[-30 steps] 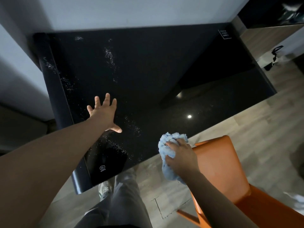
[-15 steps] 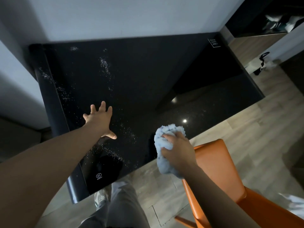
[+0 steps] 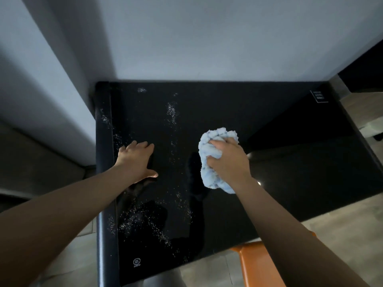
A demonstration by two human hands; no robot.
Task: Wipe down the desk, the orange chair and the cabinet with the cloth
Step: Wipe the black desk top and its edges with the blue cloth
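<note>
Cloth [image 3: 208, 177], pale blue and fluffy, is bunched into a thick wad with a knobbly, looped pile. It is over the middle of the glossy black surface [image 3: 279, 166], whose dark mirror finish shows a dim reflection of the wad just to its left. White specks [image 3: 172, 114] are strewn in streaks across the left half of the surface and along its rounded left edge. A small round printed mark [image 3: 136, 262] sits near the front left corner, and a white-framed label [image 3: 319, 96] is at the far right corner.

Half a second ago the cloth was held at the near edge of the surface, above the orange chair [image 3: 255, 266]. It is now well in from that edge, and only a corner of the chair shows at the bottom. The left hand [image 3: 136, 159] has stayed palm-down near the left edge, but its fingers [image 3: 145, 146], earlier fanned out, now lie close together with the thumb out to the side.

The right hand [image 3: 228, 160] grips the wad from above and from the right, its fingers curled over the far top and its thumb dug into the near side. Cloth bulges out beyond the fingertips, to the left of the hand and below the wrist. Whether it presses on the surface cannot be told.
</note>
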